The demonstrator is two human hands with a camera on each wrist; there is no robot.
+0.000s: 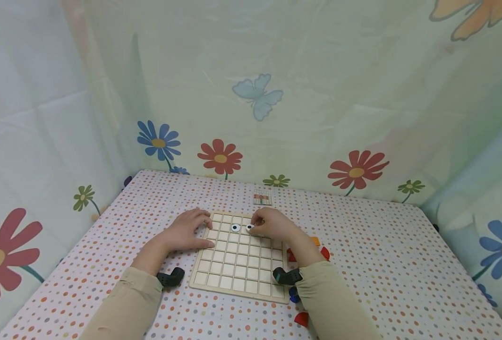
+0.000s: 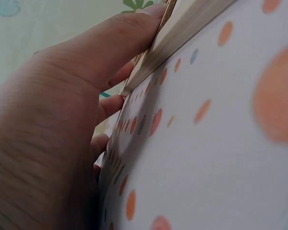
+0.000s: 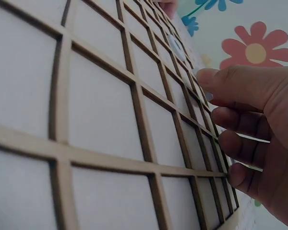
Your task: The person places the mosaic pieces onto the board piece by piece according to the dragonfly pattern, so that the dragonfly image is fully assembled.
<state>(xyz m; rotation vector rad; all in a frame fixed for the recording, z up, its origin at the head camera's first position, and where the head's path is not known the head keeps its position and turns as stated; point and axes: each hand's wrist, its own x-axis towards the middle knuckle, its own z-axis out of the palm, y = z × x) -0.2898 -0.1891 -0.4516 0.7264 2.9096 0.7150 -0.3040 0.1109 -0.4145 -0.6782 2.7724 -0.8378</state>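
A wooden grid board [image 1: 239, 272] with square compartments lies on the table. Between the thumb and fingertips of my right hand [image 1: 274, 225] is a white eye disc with a black dot [image 1: 249, 228], pinched over a compartment in an upper row. One compartment to its left sits a matching eye disc [image 1: 235, 227]. At the board's left rim rests my left hand [image 1: 186, 231], thumb and fingers spread along the edge. The left wrist view shows that thumb [image 2: 134, 31] lying over the board's side. In the right wrist view, the right fingers [image 3: 242, 122] are bent close over the grid.
Behind the board lies a small pattern card [image 1: 262, 198]. To the right, partly under the right forearm, are red pieces [image 1: 301, 319], an orange piece [image 1: 315, 241] and blue pieces [image 1: 293, 295]. A dotted cloth [image 1: 382, 264] covers the table; a flowered curtain [image 1: 319, 118] hangs behind.
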